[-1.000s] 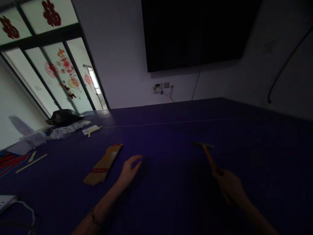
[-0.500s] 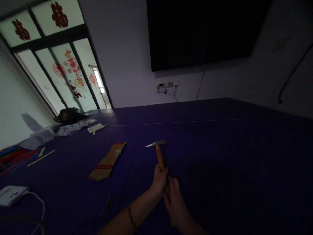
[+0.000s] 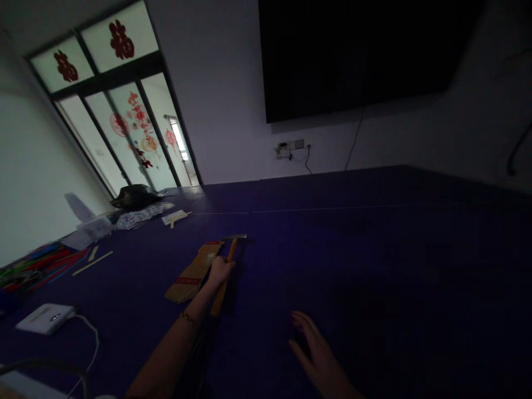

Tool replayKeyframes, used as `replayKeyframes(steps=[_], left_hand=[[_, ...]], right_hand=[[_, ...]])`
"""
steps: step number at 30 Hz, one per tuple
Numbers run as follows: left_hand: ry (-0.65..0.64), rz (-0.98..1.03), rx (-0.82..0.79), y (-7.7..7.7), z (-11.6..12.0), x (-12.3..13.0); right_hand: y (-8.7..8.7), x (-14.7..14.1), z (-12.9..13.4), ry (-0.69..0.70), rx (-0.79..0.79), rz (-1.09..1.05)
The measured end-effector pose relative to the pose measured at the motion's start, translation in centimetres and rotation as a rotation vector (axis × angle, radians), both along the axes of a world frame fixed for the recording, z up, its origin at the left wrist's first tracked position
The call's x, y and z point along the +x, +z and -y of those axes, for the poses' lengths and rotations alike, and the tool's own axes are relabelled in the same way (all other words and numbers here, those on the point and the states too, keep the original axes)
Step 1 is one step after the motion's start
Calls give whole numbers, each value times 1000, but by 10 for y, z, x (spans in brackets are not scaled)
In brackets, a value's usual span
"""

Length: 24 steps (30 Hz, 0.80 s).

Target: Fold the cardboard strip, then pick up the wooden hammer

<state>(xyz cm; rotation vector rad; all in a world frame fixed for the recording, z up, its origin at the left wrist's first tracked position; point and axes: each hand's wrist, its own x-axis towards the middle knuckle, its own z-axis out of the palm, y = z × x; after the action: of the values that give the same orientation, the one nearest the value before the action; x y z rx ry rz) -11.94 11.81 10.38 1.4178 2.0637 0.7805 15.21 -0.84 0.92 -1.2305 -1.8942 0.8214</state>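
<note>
My left hand (image 3: 221,270) is closed around the wooden handle of a hammer (image 3: 220,299), its metal head pointing away from me. A flat piece of brown cardboard (image 3: 195,276) with red print lies just left of the hammer, partly behind my left hand. Apart from them, at the lower middle, my right hand (image 3: 318,352) is open over the dark blue surface (image 3: 374,249), thumb and fingers spread and nothing in them.
On the left lie a white box-shaped device (image 3: 44,318) with a white cable, and coloured strips (image 3: 54,263). Farther back are a small white card (image 3: 174,217), patterned sheets (image 3: 143,215) and a black bag (image 3: 135,197). A large dark screen (image 3: 366,55) hangs on the wall.
My right hand has let go of the hammer handle and opened. My left hand has carried the hammer leftward, beside the cardboard. The view has shifted slightly.
</note>
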Motion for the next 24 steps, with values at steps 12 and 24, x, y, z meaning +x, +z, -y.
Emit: replayKeyframes(steps=[12,24], left_hand=[[-8,-261,-14,-23,-18,-22],[-50,-427,-101,-28,-28,-28]], right_hand=[[-3,-2,-1,-40,-46,-61],[-5,-1,-1,-51,-44,-71]])
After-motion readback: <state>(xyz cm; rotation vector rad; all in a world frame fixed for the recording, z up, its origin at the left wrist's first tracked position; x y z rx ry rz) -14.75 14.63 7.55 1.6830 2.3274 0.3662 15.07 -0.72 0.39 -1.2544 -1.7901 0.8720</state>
